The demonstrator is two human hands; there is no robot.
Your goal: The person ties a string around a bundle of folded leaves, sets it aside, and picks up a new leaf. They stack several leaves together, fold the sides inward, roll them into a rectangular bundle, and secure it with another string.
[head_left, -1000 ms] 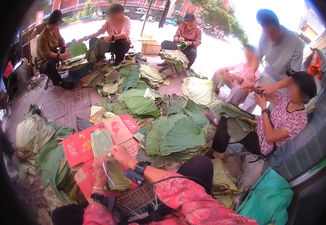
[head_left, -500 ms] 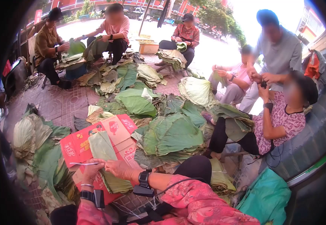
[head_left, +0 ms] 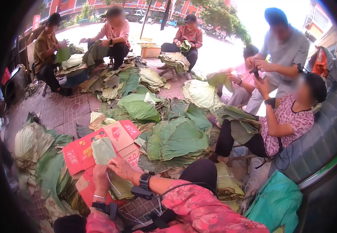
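Observation:
A bundle of folded leaves [head_left: 103,149] lies across a flattened red cardboard box [head_left: 79,152]. My left hand [head_left: 101,179] is at the bundle's left side, with its fingers closed on a thin white strip [head_left: 113,183] that hangs down over the leaves. Right beside it, my right hand [head_left: 122,169] rests over the middle of the bundle with bent fingers pinched near the strip; what is between them is too small to make out.
Large leaf piles [head_left: 178,140] spread beyond the box, with more leaves [head_left: 32,141] at the left. A green bag [head_left: 275,204] lies at the lower right. Several people sit around the piles; one person [head_left: 286,48] stands at the right.
Both hands have come over the leaf bundle, and the white strip, earlier stretched out to the left, now hangs down across it. At the right, a seated person has raised a leaf.

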